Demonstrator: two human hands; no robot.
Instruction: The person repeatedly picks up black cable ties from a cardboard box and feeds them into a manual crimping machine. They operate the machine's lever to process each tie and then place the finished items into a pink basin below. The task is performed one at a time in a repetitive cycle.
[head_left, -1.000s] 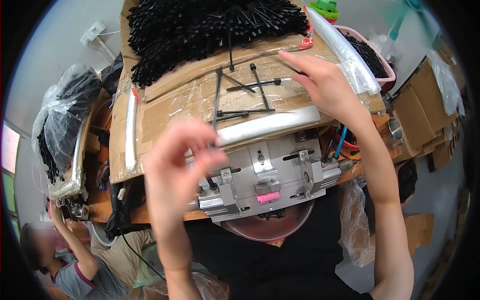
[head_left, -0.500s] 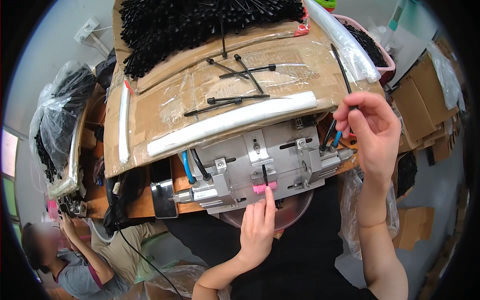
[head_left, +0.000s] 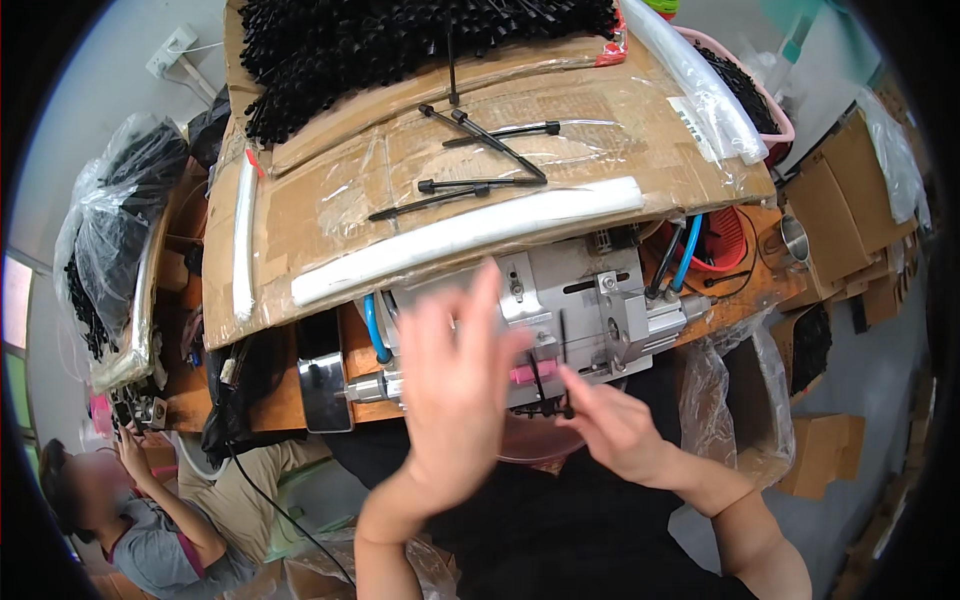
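Observation:
My left hand (head_left: pixel 455 390) is raised over the left part of a metal clamping fixture (head_left: pixel 560 265), blurred, its fingers stretched out and nothing visible in them. My right hand (head_left: pixel 625 430), at the fixture's front edge, pinches a thin black plastic rod (head_left: pixel 564 345) near its lower, thicker end. This rod points up and away from me. Beside it, another black rod (head_left: pixel 537 375) lies across a pink block (head_left: pixel 522 375) at the middle of the fixture. My left hand hides the fixture's left side in part.
Several black rods (head_left: pixel 480 185) lie on a taped cardboard sheet (head_left: pixel 330 215) behind the fixture, below a large black heap (head_left: pixel 400 60) of them. A red basket (head_left: pixel 722 240) stands at right. A translucent bowl (head_left: pixel 540 440) sits under the fixture. Another person (head_left: pixel 150 520) works at left.
My left hand has lifted off the pink block and moved up and left. My right hand has come down from the right to the fixture's front with its rod.

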